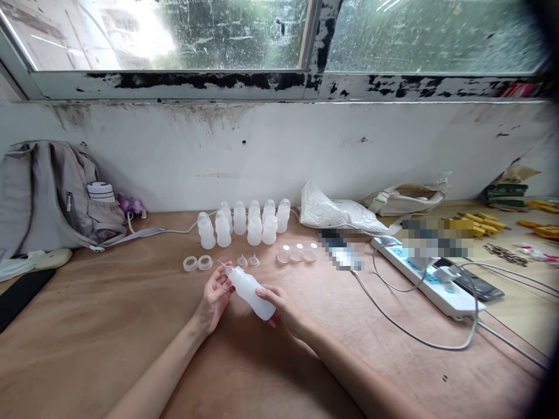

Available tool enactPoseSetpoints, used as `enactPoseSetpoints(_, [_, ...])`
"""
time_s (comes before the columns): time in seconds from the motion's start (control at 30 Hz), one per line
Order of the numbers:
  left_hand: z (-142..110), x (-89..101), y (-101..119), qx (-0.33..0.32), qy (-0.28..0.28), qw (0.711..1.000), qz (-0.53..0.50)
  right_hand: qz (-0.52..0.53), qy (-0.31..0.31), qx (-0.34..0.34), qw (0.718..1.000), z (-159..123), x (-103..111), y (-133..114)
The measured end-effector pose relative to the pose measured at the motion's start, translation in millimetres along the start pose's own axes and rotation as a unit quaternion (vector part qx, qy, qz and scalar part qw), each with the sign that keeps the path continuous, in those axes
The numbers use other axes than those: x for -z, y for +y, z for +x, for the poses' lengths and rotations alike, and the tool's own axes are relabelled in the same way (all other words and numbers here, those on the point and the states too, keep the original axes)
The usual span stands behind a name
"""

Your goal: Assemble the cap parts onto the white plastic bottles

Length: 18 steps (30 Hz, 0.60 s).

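Note:
A translucent white baby bottle (252,293) is tilted in front of me, its mouth toward the upper left. My right hand (283,306) is closed round the base end of it. At the mouth, my left hand (216,295) pinches a clear bottle teat (229,270); whether the teat is fastened on I cannot tell. Just beyond my hands, white rings (190,263) lie at the left and two more teats (241,261) in the middle. Round clear caps (283,257) and small white discs (299,246) sit to the right.
Several more bottles (254,230) stand upright in rows near the wall, some with domed tops. A grey backpack (56,192) leans at the left. On the right lie a plastic bag (340,215), a phone (339,250) and a power strip (452,301) with trailing cables.

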<state>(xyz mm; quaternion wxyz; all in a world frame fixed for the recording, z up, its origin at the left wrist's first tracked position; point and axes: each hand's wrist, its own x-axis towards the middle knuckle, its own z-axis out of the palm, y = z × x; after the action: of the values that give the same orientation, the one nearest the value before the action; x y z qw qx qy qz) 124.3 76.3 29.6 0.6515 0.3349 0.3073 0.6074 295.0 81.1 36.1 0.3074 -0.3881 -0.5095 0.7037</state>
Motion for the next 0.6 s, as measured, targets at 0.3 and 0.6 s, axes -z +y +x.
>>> enactPoseSetpoints(0.3, [-2.4,-1.5,3.5,0.074,-0.020,0.997,-0.011,-0.003,-0.027,0.018,0.999,0.9,2.3,2.4])
enactPoseSetpoints(0.6, [-0.9,1.9,7.8,0.046,-0.034,0.998,-0.016,0.043,-0.033,0.020,0.998,-3.2,-1.5,-1.1])
